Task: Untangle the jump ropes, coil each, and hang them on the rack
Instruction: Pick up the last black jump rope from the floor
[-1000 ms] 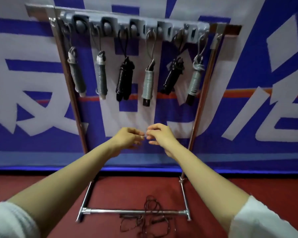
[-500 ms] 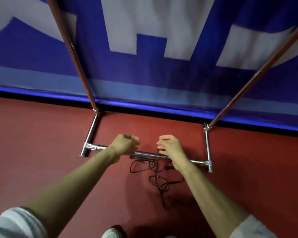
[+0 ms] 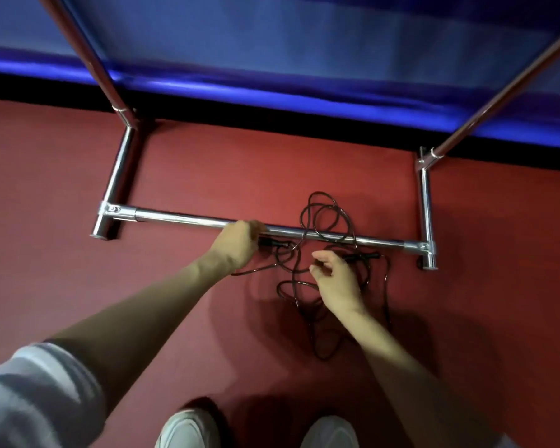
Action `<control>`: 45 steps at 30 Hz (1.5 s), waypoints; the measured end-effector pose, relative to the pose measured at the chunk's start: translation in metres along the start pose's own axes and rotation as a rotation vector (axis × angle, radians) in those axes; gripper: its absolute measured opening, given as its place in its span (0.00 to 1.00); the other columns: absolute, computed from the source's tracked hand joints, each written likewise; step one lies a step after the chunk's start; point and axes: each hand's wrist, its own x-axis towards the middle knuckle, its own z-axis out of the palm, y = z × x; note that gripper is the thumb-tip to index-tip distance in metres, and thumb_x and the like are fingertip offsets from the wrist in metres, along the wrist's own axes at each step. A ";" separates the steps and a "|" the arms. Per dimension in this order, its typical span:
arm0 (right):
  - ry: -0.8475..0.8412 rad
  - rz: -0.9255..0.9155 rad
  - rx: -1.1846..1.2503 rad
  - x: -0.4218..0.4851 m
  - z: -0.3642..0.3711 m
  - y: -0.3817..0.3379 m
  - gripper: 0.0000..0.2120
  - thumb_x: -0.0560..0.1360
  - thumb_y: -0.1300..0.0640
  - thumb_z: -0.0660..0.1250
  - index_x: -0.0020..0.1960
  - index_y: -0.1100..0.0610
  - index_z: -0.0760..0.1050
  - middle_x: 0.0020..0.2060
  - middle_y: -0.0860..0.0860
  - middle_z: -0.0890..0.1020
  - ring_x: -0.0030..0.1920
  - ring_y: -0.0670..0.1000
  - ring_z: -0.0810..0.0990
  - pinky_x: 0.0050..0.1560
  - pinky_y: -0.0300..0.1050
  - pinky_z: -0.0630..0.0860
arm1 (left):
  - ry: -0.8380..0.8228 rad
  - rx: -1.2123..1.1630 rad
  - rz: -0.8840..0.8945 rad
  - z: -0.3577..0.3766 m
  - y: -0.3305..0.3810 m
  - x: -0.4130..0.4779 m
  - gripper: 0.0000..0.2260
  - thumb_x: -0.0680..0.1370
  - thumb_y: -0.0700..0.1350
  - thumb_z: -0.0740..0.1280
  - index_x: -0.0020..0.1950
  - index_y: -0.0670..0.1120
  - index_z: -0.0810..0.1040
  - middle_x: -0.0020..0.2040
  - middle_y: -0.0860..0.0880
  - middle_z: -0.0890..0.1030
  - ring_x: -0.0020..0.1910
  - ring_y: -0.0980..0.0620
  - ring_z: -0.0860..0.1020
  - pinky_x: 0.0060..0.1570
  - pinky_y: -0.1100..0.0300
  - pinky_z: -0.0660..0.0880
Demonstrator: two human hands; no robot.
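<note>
Head view: left hand (image 3: 240,245) grips glossy black rope handle (image 3: 274,244); right hand (image 3: 337,281) grip unclear.

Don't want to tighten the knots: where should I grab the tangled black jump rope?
Grip the tangled black jump rope by its two rigid handles, one left, one right, coming from above on the near side of the chrome base bar; the thin cord loops across that bar.

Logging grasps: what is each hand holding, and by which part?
The left hand grips the tangled black jump rope by one black handle. The right hand is at the other handle; whether it grips cannot be told.
</note>
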 end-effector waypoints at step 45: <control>0.196 0.188 -0.226 0.033 -0.054 0.097 0.06 0.78 0.61 0.62 0.53 0.60 0.76 0.48 0.59 0.80 0.52 0.60 0.78 0.50 0.48 0.71 | -0.248 -0.325 -0.198 0.114 0.023 -0.001 0.29 0.73 0.46 0.74 0.70 0.43 0.66 0.65 0.43 0.69 0.64 0.44 0.71 0.68 0.51 0.68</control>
